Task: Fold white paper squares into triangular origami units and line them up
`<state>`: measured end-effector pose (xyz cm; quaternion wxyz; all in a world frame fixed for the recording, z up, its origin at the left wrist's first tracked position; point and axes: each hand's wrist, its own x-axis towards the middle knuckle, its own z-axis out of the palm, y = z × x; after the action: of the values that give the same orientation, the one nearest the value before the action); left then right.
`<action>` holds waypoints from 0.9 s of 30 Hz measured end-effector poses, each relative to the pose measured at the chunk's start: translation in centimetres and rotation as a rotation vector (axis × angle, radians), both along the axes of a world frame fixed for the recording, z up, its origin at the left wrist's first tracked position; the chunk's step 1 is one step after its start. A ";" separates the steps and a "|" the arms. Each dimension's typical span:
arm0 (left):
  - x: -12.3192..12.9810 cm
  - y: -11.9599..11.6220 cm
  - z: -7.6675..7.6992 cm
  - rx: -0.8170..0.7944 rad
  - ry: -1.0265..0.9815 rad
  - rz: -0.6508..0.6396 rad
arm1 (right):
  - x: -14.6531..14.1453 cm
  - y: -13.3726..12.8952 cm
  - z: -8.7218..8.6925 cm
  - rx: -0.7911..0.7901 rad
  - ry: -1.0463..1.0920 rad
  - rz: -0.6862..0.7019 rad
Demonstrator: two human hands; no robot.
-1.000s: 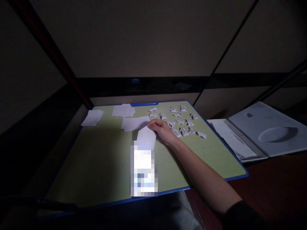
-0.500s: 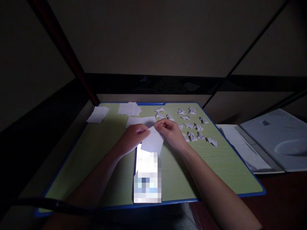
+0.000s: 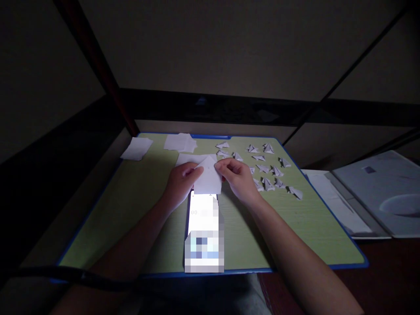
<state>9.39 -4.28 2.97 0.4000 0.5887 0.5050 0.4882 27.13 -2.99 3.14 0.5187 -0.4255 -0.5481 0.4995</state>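
Observation:
Between my two hands is a small sheet of white paper (image 3: 208, 178), its top corners angled to a point. My left hand (image 3: 183, 181) pinches its left edge, thumb in front. My right hand (image 3: 238, 176) grips the upper right edge between thumb and fingers. Just below the paper, a lit phone (image 3: 203, 218) lies on the green table (image 3: 131, 210), its screen partly blurred out. Behind my hands lies another white sheet (image 3: 185, 159), partly covered by them. To the right of my right hand sit several folded paper pieces (image 3: 267, 183).
Two piles of white paper lie at the back, one stack (image 3: 136, 148) on the left corner and another stack (image 3: 180, 143) beside it. An open white box (image 3: 364, 197) stands right of the table. A dark cable (image 3: 72, 274) crosses the lower left.
The paper has turned from a slant to nearly upright, and its top now comes to a point. Both hands still hold its sides. The whole view has shifted slightly.

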 end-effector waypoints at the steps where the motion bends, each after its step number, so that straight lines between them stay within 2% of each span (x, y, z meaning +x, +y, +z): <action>1: -0.1 0.1 0.0 0.000 -0.062 0.046 | 0.0 0.0 0.1 0.005 0.013 -0.011; 3: -0.3 0.4 -0.1 -0.003 -0.176 0.131 | 0.2 0.1 0.2 0.016 0.032 -0.042; 5: -0.3 0.4 -0.3 -0.006 -0.223 0.151 | 0.3 0.1 0.2 0.021 0.029 -0.054; 9: 0.2 0.1 -0.3 -0.022 -0.163 0.071 | 0.1 -0.1 0.0 0.002 -0.031 0.018; 14: 0.7 -0.6 0.2 -0.038 -0.153 0.032 | -0.3 -0.7 -0.1 0.019 -0.079 0.020; 17: 0.7 -0.8 0.3 0.010 -0.139 -0.003 | -0.4 -0.9 0.0 0.019 -0.073 0.047; 27: 0.5 -0.7 -0.2 0.037 -0.042 -0.015 | -0.6 -1.2 0.3 0.012 -0.053 0.066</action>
<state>9.87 -4.94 2.80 0.4033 0.5895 0.4827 0.5068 26.57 -4.15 3.41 0.4899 -0.4171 -0.5784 0.5015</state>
